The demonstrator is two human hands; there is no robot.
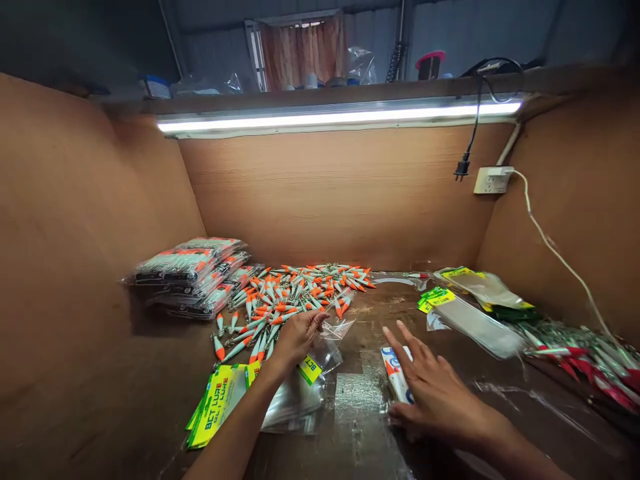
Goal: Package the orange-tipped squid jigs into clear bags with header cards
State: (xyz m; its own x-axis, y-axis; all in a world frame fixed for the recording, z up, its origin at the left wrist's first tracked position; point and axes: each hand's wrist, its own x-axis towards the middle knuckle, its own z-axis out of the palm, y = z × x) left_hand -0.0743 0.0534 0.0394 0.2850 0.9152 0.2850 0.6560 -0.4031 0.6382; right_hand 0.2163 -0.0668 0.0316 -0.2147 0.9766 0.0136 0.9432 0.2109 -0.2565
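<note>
My left hand (300,337) is closed in a pinch on a clear plastic bag (339,329), beside a pile of orange-and-white fishing lures (295,293). Two orange-tipped lures (343,305) lie just past its fingertips; whether they are in the bag I cannot tell. Below that hand are clear packets with a yellow BCT label (310,370), partly covered by my forearm. To their left is a fanned stack of yellow-green BCT LURE packets (217,407). My right hand (435,387) has its fingers spread over a small white box with blue and orange print (395,370), partly hiding it.
Filled clear packs of lures (193,273) are stacked at the left. On the right are flat clear sleeves with yellow-green labels (475,320) and a heap of red-and-silver lures (590,367). A black plug (462,167) dangles beside a wall socket (493,180). Wooden panels enclose the table.
</note>
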